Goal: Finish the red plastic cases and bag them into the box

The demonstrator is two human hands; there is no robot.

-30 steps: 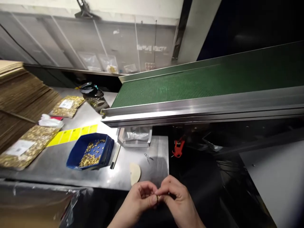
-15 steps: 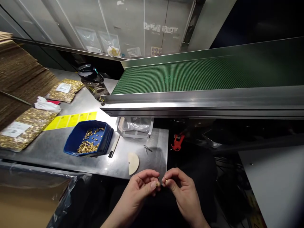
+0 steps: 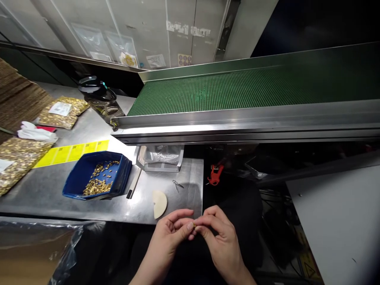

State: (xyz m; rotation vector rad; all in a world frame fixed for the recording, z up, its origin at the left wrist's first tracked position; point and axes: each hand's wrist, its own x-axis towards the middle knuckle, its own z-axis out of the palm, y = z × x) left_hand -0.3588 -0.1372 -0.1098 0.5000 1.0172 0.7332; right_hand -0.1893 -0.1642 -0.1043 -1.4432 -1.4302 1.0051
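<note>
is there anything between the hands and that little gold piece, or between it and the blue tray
Nothing between the hands and it: the left hand and right hand pinch the small gold piece at their fingertips. Toward the blue tray, only a flat half-round disc lies on the steel table, low.
</note>
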